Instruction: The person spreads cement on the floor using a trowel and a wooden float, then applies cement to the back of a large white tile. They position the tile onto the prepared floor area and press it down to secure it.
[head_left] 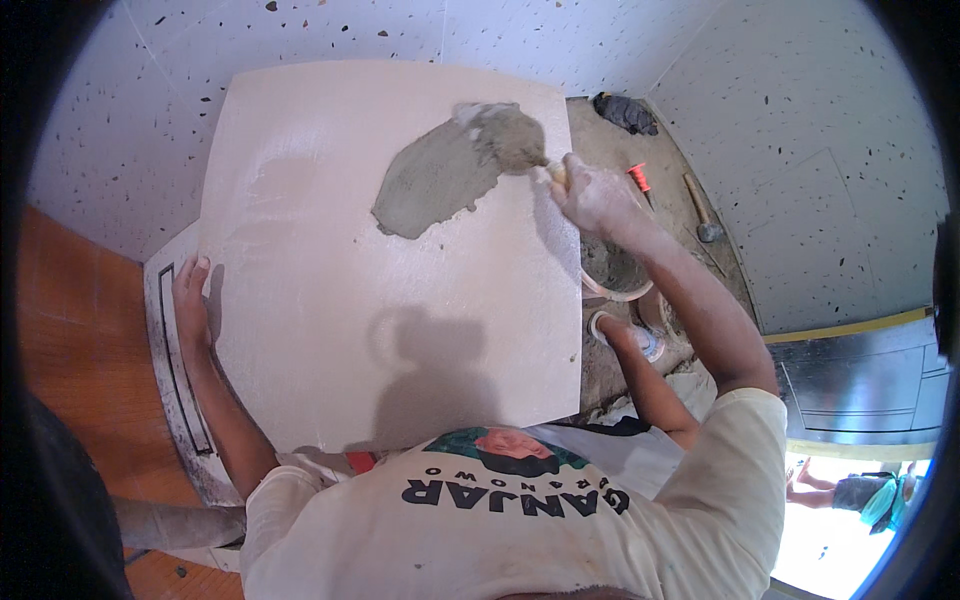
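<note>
A large, pale square tile [310, 300] stretches out before me, its back turned up. Grey mortar [425, 185] lies in a thick patch on its upper right part. My right hand [597, 200] is closed round the light handle of a trowel [557, 172], just over the tile's right edge. The trowel's blade is mostly hidden by mortar at the end of the patch. At the tile's left edge, my left hand [190, 300] grips the side; some of its fingers are hidden.
Right of the tile, a bucket [625, 297] with grey mortar stands near my foot [640, 342]. Beyond it lie a hammer [708, 231], a red-handled tool [639, 178] and a crumpled black bag [625, 113]. Speckled walls [810, 200] enclose the far and right sides. Another person [855, 493] appears outside.
</note>
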